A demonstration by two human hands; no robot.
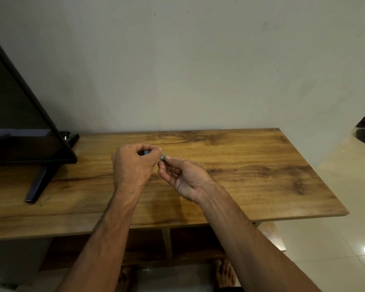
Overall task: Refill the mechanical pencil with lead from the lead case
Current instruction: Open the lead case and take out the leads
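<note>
Above our brown wood-grain surface (240, 165), set against a plain pale wall (188, 60) beside a black flat screen (19, 123), our left hand (135, 163) and right hand (183, 178) together pinch a small teal object (163, 157), pencil or case we cannot tell.

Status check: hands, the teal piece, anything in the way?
Left hand closed on a small teal item, mostly hidden. Right hand pinches its teal end. Wooden table around them bare.
</note>
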